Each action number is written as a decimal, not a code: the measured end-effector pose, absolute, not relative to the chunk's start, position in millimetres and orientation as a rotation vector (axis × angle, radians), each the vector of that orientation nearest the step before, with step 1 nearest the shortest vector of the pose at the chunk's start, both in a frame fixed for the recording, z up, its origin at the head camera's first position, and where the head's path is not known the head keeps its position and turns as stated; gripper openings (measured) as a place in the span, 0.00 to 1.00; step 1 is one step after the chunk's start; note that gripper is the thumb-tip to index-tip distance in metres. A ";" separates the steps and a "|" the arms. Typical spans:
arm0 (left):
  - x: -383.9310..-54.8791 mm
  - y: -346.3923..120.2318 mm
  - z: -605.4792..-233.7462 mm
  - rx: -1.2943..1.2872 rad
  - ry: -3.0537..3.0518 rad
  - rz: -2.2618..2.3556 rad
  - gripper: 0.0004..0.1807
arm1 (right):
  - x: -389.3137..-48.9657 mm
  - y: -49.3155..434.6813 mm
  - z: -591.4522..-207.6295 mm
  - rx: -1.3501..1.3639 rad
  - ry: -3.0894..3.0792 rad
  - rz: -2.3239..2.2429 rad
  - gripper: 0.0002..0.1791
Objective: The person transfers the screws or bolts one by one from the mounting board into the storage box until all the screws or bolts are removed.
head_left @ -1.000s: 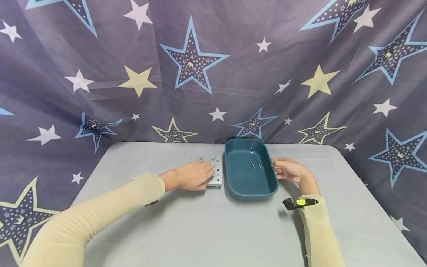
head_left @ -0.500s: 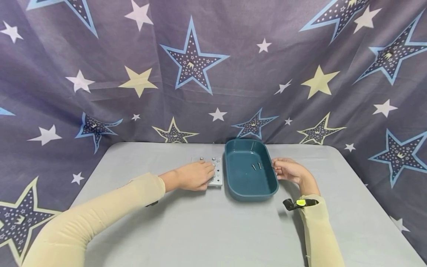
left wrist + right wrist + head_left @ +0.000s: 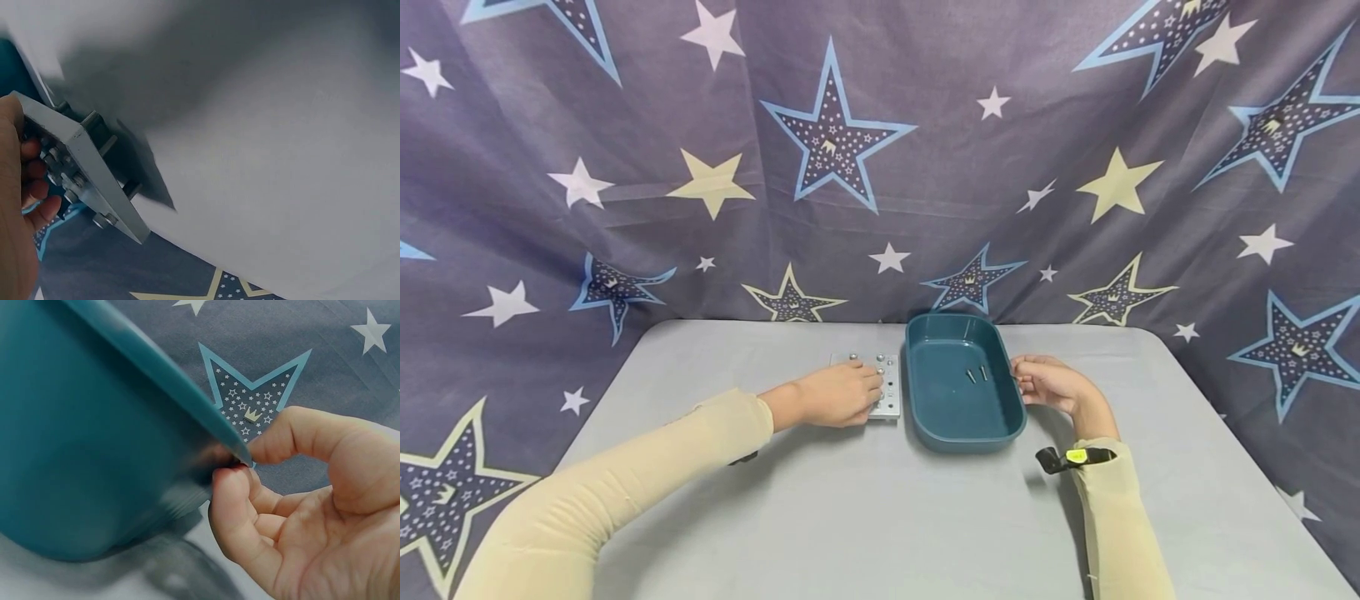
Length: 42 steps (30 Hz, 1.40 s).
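My left hand (image 3: 838, 395) lies over a silver metal plate (image 3: 889, 392) studded with bolts. In the left wrist view its fingers curl among the bolt heads (image 3: 74, 187) on the plate's face, with a digit at the near edge; it grips the plate, though the exact contact is partly hidden. Threaded bolt ends stick out beneath the plate. My right hand (image 3: 1051, 383) pinches the right rim of a dark teal plastic tray (image 3: 966, 437); the right wrist view has the thumb at the lip and a bent finger under it. Two small screws (image 3: 977, 373) lie inside the tray.
A grey-covered table (image 3: 880, 517) carries the plate and tray side by side near its back edge. A purple star-patterned curtain (image 3: 865, 233) hangs behind and at both sides. A black strap with a camera (image 3: 1071, 457) circles the right wrist.
My left hand has shifted very slightly to the right over the plate. The right hand, tray and screws stay where they were.
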<state>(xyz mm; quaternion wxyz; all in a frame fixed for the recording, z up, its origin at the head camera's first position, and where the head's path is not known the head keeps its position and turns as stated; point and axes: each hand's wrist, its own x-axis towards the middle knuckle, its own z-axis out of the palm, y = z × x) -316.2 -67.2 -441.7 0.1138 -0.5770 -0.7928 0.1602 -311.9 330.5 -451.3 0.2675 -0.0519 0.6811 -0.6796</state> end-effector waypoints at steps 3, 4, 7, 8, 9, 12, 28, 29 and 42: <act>-315.9 -66.8 -441.2 -1.684 -2.343 0.463 0.15 | -312.2 331.0 -451.5 -0.150 1.836 -1.836 0.10; -315.8 -66.7 -441.0 -1.681 -2.352 0.460 0.15 | -312.3 331.1 -451.5 -0.155 1.836 -1.838 0.10; -315.8 -66.6 -441.2 -1.668 -2.375 0.454 0.17 | -312.4 331.5 -451.7 -0.166 1.833 -1.839 0.09; -316.0 -66.6 -441.6 -1.664 -2.380 0.449 0.17 | -312.3 331.4 -451.8 -0.166 1.834 -1.838 0.09; -316.1 -66.6 -441.8 -1.661 -2.383 0.446 0.18 | -312.3 331.2 -451.8 -0.167 1.834 -1.836 0.09; -316.6 -67.1 -443.2 -1.651 -2.389 0.438 0.17 | -312.1 330.7 -452.4 -0.147 1.838 -1.836 0.09; -317.8 -73.8 -447.4 -1.624 -2.354 0.386 0.20 | -312.4 331.3 -453.2 -0.141 1.825 -1.842 0.08; -317.6 -74.2 -447.5 -1.626 -2.354 0.388 0.19 | -312.5 331.3 -453.2 -0.149 1.822 -1.842 0.08; -312.3 -78.6 -445.2 -1.618 -2.350 0.446 0.22 | -312.0 330.2 -452.8 -0.147 1.821 -1.848 0.08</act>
